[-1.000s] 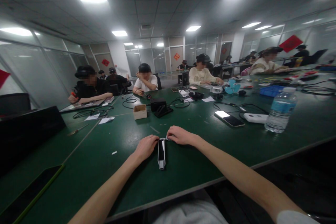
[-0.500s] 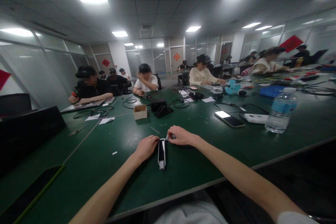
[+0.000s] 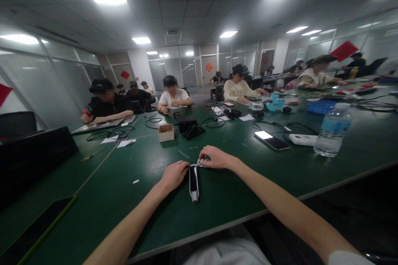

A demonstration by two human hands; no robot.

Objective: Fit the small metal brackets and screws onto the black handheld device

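Note:
A slim black and silver device (image 3: 194, 182) lies lengthwise on the green table (image 3: 124, 182), its far end between my hands. My left hand (image 3: 174, 174) is curled against the device's far left side. My right hand (image 3: 216, 158) pinches a small silvery part at the device's far tip, fingers closed. What exactly the small part is, I cannot make out.
A phone (image 3: 272, 140), a white pack (image 3: 303, 139) and a water bottle (image 3: 332, 129) sit to the right. A small cardboard box (image 3: 166, 132) and black gear with cables (image 3: 191, 127) lie ahead. Several people work along the far side. A dark case (image 3: 31, 153) stands left.
The device's far end has shifted slightly right and its body turned a little. My right hand has risen slightly at the tip; my left hand stays against it.

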